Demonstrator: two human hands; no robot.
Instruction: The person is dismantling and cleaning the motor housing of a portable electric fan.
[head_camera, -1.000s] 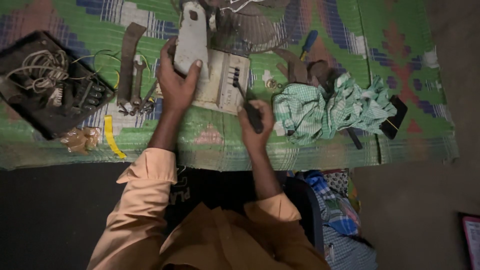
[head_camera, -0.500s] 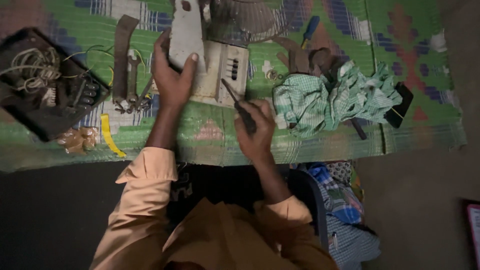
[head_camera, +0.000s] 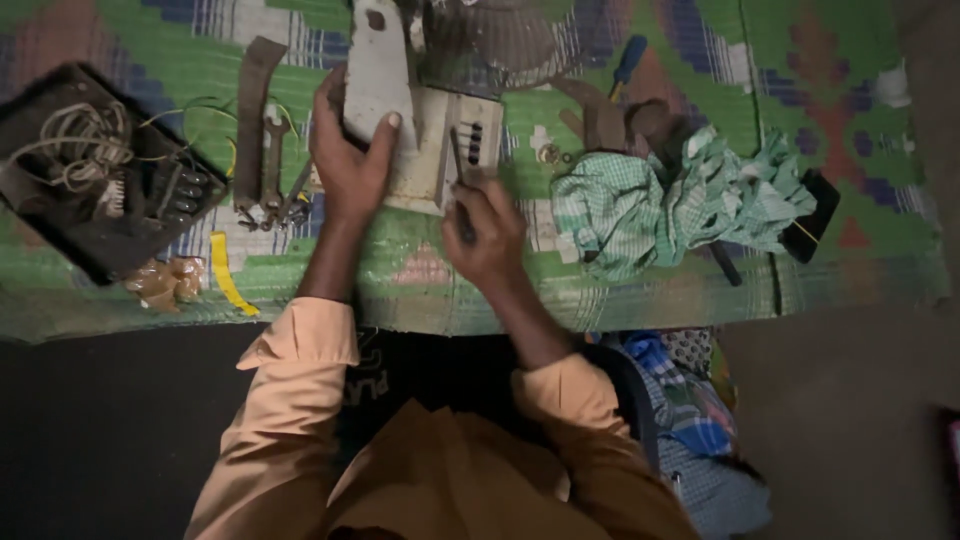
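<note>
My left hand (head_camera: 350, 155) grips the upright white stem (head_camera: 377, 70) of a table fan, thumb across its front. The stem rises from the fan's cream base (head_camera: 440, 150), which has a row of dark buttons. My right hand (head_camera: 485, 235) is closed around a screwdriver (head_camera: 458, 175) whose shaft points up onto the base beside the buttons. The fan's wire guard (head_camera: 495, 45) lies at the top, partly cut off by the frame.
A black tray (head_camera: 60, 230) with coiled wires sits at the left. Spanners and pliers (head_camera: 270, 185) lie beside it, plus yellow tape (head_camera: 228, 272). A green checked cloth (head_camera: 670, 205) lies right, with a blue-handled screwdriver (head_camera: 628, 62) and a black object (head_camera: 815, 215). Everything rests on a green patterned mat (head_camera: 850, 120).
My right hand has moved up and left, bringing the screwdriver tip onto the fan base by the buttons. My left hand keeps its grip on the stem.
</note>
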